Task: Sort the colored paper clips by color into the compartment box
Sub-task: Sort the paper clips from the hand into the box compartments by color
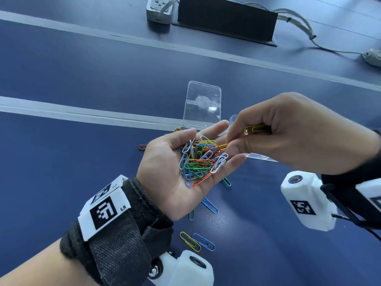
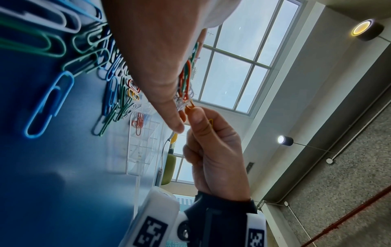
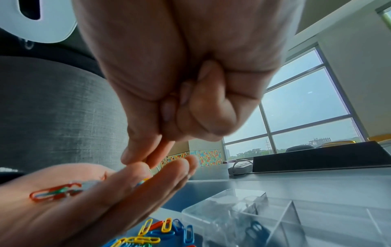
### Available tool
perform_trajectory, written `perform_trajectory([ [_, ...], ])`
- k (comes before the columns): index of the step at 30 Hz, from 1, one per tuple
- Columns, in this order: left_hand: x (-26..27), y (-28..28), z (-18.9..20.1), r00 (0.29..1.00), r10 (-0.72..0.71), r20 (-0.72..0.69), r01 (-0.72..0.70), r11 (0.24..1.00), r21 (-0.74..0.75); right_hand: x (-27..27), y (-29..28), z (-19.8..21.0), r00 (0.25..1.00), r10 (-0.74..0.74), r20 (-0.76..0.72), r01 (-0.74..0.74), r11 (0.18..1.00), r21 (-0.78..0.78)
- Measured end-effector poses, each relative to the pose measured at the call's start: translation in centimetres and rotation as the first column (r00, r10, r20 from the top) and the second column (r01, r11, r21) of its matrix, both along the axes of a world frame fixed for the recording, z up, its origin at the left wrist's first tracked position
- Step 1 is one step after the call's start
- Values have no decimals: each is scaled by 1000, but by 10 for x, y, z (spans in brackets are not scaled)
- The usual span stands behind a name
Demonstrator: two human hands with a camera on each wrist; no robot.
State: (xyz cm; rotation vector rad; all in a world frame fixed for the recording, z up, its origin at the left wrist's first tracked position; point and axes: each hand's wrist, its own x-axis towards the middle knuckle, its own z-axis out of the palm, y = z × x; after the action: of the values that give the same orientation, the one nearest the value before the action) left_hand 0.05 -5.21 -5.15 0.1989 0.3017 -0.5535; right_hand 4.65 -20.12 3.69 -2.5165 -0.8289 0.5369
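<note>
My left hand [image 1: 162,168] is held palm up over the blue table with relaxed fingers, carrying a mixed pile of paper clips [image 1: 200,162]: white, green, blue, orange, yellow. My right hand [image 1: 231,143] reaches into the pile, thumb and forefinger pinching a yellow clip [image 1: 222,145]. Its curled fingers also hold a small bunch of yellow clips [image 1: 255,129]. The clear compartment box [image 3: 253,217] sits just behind the hands, its lid [image 1: 202,104] raised. The left wrist view shows red clips [image 2: 138,122] in one compartment; the right wrist view shows blue clips [image 3: 256,227] in another.
Loose clips lie on the table under and before my hands: a blue one [image 1: 209,205], a yellow [image 1: 189,241] and blue [image 1: 203,241] pair, a green [image 1: 226,181], a red [image 1: 142,146]. A power strip [image 1: 159,7], black panel [image 1: 226,19] and cables [image 1: 299,23] stand far back.
</note>
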Motion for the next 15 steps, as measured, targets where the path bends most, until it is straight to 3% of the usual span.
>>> perform_trajectory([
  [10,0,-3,-4,1000,4,23,-5,998,59,0,-4,3,993,-87,-85,92,994,60],
  [15,0,-2,-6,999,13,36,-17,992,126,13,-26,3,948,-303,-98,313,942,117],
])
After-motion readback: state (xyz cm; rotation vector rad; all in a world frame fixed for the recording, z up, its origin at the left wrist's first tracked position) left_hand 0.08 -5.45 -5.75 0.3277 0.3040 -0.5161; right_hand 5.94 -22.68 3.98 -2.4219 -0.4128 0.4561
